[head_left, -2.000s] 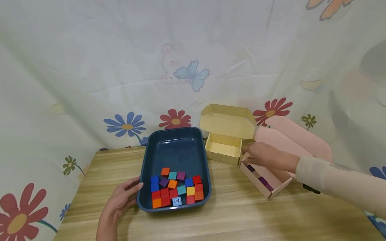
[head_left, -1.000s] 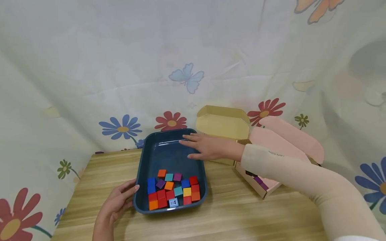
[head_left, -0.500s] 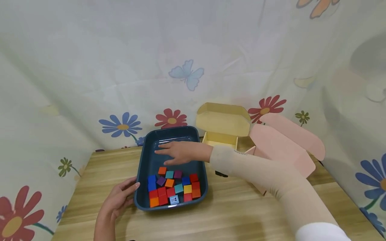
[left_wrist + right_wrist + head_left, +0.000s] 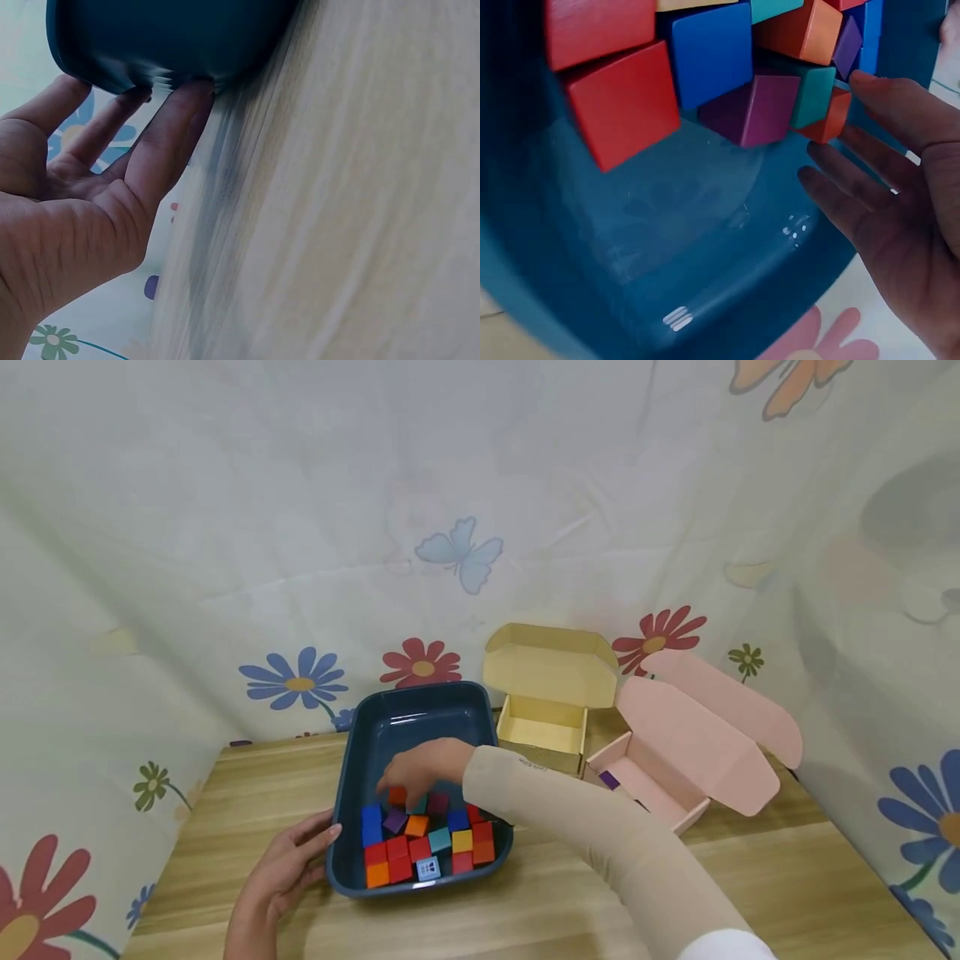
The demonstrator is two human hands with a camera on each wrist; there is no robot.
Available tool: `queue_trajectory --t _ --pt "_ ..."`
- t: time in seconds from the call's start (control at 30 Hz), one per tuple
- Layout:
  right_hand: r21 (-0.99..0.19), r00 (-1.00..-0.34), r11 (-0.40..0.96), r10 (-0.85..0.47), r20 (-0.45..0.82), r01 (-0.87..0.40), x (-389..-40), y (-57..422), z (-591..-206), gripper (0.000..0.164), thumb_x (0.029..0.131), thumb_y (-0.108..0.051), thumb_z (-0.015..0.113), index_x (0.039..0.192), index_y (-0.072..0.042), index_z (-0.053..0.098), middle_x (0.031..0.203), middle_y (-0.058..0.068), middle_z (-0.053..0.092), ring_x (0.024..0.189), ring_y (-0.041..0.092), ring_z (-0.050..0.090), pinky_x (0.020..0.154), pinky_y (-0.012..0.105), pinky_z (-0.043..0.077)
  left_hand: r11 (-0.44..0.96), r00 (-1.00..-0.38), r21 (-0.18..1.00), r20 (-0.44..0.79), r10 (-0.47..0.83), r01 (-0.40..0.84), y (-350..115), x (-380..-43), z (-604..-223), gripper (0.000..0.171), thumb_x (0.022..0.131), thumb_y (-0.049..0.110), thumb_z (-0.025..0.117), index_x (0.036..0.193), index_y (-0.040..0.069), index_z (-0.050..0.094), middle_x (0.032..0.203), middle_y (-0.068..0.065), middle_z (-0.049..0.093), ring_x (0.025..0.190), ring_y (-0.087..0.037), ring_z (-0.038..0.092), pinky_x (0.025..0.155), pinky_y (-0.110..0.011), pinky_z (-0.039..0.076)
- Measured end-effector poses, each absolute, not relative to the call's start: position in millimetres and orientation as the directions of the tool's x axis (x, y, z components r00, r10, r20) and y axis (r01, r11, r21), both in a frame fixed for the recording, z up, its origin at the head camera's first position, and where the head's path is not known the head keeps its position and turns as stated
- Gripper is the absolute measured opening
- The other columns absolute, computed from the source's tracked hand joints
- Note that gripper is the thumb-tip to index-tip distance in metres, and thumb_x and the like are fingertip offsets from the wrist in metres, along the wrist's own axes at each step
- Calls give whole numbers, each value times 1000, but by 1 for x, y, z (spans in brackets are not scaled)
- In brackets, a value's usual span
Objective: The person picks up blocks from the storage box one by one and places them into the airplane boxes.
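A dark blue tray (image 4: 420, 727) holds several coloured cubes, bunched toward its near end. My right hand (image 4: 427, 766) reaches down into the tray, beside an orange cube (image 4: 830, 121). In the right wrist view its thumb and fairly straight fingers stand on either side of that cube, without a clear grip; whether a fingertip touches it I cannot tell. Teal (image 4: 812, 97) and purple (image 4: 761, 109) cubes sit close by. My left hand (image 4: 288, 864) rests against the tray's left outer side. In the left wrist view, its thumb and fingertips touch the tray wall (image 4: 172, 45).
Right of the tray stands an open yellow box (image 4: 551, 664), its lid raised. Beside it an open pink box (image 4: 697, 718) has a purple cube (image 4: 609, 780) showing inside; my right sleeve (image 4: 570, 818) hides part of it. A patterned cloth hangs behind the wooden table (image 4: 525, 910).
My right hand has left the pink box, crossed leftward over the tray with spread fingers, and lowered to the orange cube. The left hand stays at the tray's side.
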State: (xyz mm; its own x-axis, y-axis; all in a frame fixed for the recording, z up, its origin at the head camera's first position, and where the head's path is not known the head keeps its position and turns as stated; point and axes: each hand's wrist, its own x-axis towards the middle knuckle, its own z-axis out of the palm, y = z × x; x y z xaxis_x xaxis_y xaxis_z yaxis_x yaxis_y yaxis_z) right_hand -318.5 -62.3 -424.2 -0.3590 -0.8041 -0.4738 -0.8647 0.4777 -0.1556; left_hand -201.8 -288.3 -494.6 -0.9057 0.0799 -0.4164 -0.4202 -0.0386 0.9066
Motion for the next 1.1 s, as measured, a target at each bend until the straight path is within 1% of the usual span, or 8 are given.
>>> queue_trajectory --t 0.07,0.17,0.3,0.4,0.57,0.7,0.8,1.1 --pt "-148 -352 470 -804 -480 -870 -319 -68 -429 55 89 -33 66 140 -29 45 134 -10 50 116 8 46 101 25 40 -52 -907 907 -413 79 -418 -289 -201 -495 64 88 22 68 143 4 39 133 -11 51 109 -20 58 88 -45 51" --pt "-163 -365 496 -791 -491 -853 -320 -76 -434 51 89 -30 67 137 -30 49 126 -11 54 108 8 49 98 24 42 -43 -905 906 -416 91 -421 -291 -199 -495 66 89 23 67 144 5 36 137 -13 48 110 -20 57 90 -45 50" --pt "-195 -386 542 -767 -512 -818 -319 -84 -437 38 87 -27 69 124 -29 60 110 -11 59 98 10 52 89 23 46 -30 -894 895 -443 75 -446 -293 -198 -494 68 88 25 68 145 7 36 144 -18 38 112 -22 55 91 -45 50" --pt "-191 -393 552 -758 -520 -812 -318 -87 -435 30 85 -27 72 114 -29 65 102 -11 60 92 11 54 84 22 47 -32 -887 888 -456 64 -459 -292 -198 -493 68 86 25 70 144 8 38 146 -19 36 112 -23 56 90 -46 50" --pt "-177 -416 574 -742 -526 -800 -318 -86 -432 26 83 -28 73 108 -27 67 98 -10 61 89 11 54 80 21 48 -36 -897 899 -431 92 -436 -290 -198 -493 68 88 25 68 145 6 36 145 -20 36 113 -23 56 91 -45 50" --pt "-193 -407 563 -756 -513 -803 -318 -83 -429 24 83 -28 73 106 -25 68 95 -9 61 86 11 55 76 20 48 -37 -900 901 -428 84 -433 -290 -199 -494 67 89 24 67 145 6 36 145 -20 36 113 -23 55 91 -45 50" --pt "-198 -402 554 -766 -502 -808 -320 -82 -428 23 82 -29 73 105 -25 69 94 -9 61 86 10 55 76 19 48 -37 -896 896 -439 70 -442 -290 -200 -494 67 88 25 68 144 7 37 144 -19 38 112 -22 56 90 -45 50" --pt "-145 -379 486 -806 -454 -862 -321 -77 -421 17 84 -31 72 100 -27 71 90 -11 62 84 9 55 74 18 47 -47 -891 890 -451 55 -454 -288 -202 -494 68 86 25 70 144 8 39 143 -19 40 109 -21 58 89 -45 51"
